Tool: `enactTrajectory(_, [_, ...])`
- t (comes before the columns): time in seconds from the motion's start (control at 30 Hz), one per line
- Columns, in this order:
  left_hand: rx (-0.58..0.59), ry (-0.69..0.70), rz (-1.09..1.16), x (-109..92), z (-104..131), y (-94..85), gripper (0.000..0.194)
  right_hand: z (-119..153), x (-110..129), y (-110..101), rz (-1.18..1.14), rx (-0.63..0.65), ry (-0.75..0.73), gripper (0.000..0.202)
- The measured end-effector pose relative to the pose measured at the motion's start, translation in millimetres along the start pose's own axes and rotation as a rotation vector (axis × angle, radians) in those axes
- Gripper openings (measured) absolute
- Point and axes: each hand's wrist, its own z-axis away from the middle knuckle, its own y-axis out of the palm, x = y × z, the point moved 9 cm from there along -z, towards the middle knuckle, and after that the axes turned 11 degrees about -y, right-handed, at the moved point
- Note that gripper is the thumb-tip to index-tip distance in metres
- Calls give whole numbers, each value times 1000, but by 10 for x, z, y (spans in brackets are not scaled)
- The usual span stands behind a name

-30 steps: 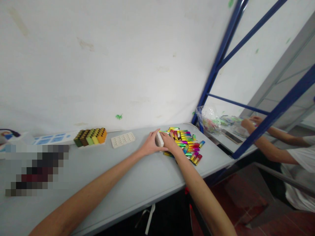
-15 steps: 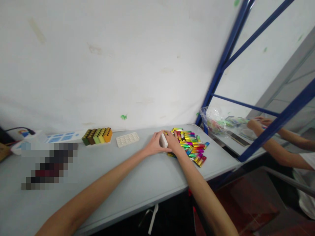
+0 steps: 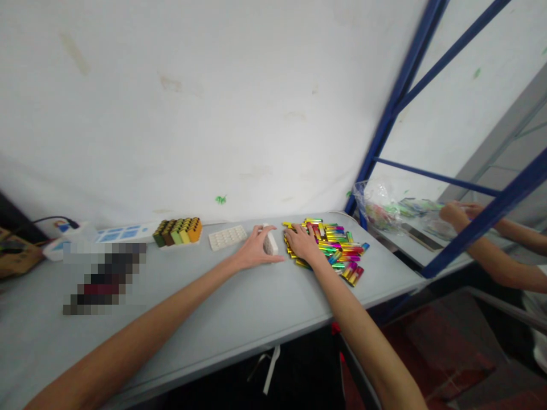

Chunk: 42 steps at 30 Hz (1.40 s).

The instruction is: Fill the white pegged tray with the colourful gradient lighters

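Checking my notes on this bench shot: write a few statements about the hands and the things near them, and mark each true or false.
1. The left hand rests on a small white block. True.
2. The right hand lies on the pile of shiny multicoloured pieces. True.
3. The white tray is full of pieces. False: its pockets look empty.
4. The filled tray of green and orange pieces lies right of the pile. False: it stands to the left, by the wall.
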Motion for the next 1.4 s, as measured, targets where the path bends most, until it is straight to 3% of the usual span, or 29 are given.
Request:
enactTrajectory(0.23, [-139, 2, -152, 273, 671, -523, 72, -44, -72, -80, -55, -23, 43, 40])
enactTrajectory(0.43, [-71, -5, -245, 438, 1034, -771, 76, -81, -201, -220, -90, -126, 48, 40])
enactTrajectory(0.57, [1, 6, -291, 544, 1181, -814, 68, -64, -296, -262, -118, -201, 44, 37])
enactTrajectory(0.83, [51, 7, -346, 594, 1183, -729, 76, -17, -489, -234, -183, -257, 50, 32])
enactTrajectory(1.1, [-67, 90, -463, 472, 1186, -750, 61, -4, -585, -207, -230, -329, 24, 27])
enactTrajectory(1.4, [-217, 210, -556, 558, 1107, -801, 40, 45, -710, -257, -263, -395, 25, 24])
